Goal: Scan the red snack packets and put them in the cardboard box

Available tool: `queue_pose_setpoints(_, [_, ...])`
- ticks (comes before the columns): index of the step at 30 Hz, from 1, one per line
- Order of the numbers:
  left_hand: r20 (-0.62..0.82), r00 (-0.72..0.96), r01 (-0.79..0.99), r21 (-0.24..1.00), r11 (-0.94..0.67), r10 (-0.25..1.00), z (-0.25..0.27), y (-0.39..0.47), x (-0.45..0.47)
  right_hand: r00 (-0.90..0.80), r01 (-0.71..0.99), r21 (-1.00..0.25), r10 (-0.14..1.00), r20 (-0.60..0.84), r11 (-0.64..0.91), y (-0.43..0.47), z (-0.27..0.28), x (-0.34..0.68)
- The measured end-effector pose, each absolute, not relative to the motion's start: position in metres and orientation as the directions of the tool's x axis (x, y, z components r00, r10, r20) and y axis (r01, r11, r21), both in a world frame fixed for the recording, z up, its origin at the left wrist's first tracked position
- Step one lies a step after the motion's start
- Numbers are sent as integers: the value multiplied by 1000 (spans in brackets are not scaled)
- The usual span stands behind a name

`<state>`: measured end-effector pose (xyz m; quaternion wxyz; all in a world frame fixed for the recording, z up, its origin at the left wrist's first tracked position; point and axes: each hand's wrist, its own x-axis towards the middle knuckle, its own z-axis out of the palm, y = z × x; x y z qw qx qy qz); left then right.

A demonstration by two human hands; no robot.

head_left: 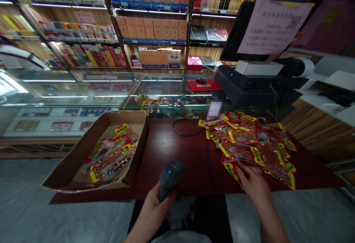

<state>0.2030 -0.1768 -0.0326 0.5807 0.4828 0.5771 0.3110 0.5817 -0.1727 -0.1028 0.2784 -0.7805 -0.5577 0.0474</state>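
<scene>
My left hand is wrapped round the handle of a dark barcode scanner, its head lit by a small blue dot, above the front edge of the red-brown table. At the near side of a heap of snack packets, my right hand pinches the end of one packet with yellow and red edging. The fingertips partly cover that packet. An open cardboard box stands at the table's left, with several similar packets lying inside.
A black cable runs over the table. Behind it are a glass display counter, a red mat with a mouse, and a monitor with a paper sheet attached. Shelves of boxed goods line the back.
</scene>
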Motion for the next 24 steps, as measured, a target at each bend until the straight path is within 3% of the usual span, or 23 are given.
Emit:
queue_pose_setpoints(3, [-356, 134, 185, 926, 330, 925, -31, -176, 200, 523, 712, -626, 835, 171, -318, -169, -100, 583])
queue_pose_setpoints(6, [-352, 128, 182, 927, 327, 927, -30, -174, 199, 570, 709, -651, 764, 303, -271, -159, -86, 559])
queue_pose_setpoints(8, [-354, 119, 180, 927, 330, 928, -28, -173, 200, 411, 811, -579, 787, 460, -85, -148, -76, 525])
queue_pose_setpoints(10, [-356, 109, 174, 926, 335, 928, -27, -174, 201, 176, 892, -444, 839, 514, 85, -136, -70, 482])
queue_pose_setpoints(13, [-353, 99, 160, 928, 336, 930, -26, -176, 201, -55, 937, -304, 933, 355, 171, -125, -70, 425])
queue_pose_setpoints(17, [-351, 74, 171, 927, 335, 933, -27, -180, 196, -146, 899, -379, 965, 216, 221, -125, -74, 404])
queue_pose_setpoints(20, [-370, 45, 179, 917, 357, 928, -27, -180, 191, -104, 859, -472, 971, 216, 198, -127, -73, 422])
queue_pose_setpoints(24, [-365, 51, 181, 919, 351, 930, -27, -178, 190, 41, 915, -403, 988, 151, 23, -126, -70, 440])
